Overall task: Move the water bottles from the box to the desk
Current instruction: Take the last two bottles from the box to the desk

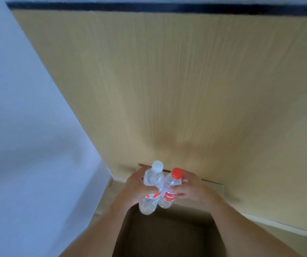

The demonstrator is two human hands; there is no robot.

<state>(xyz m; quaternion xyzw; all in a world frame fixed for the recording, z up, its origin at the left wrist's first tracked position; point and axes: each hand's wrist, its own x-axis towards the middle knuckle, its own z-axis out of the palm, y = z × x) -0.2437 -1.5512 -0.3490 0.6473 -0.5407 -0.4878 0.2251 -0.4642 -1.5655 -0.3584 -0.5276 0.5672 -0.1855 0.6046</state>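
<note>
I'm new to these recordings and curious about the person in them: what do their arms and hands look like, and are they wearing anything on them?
Both forearms are bare, with no sleeves in view. The left hand and right hand wear no gloves, and no watch, ring or bracelet shows. The picture is a little blurred, so small details could be missed.

Two clear bottles, white-capped bottle (151,186) and red-capped bottle (170,190), are held upright, touching, above the open cardboard box (167,236), beside the wooden desk (186,80).
</note>
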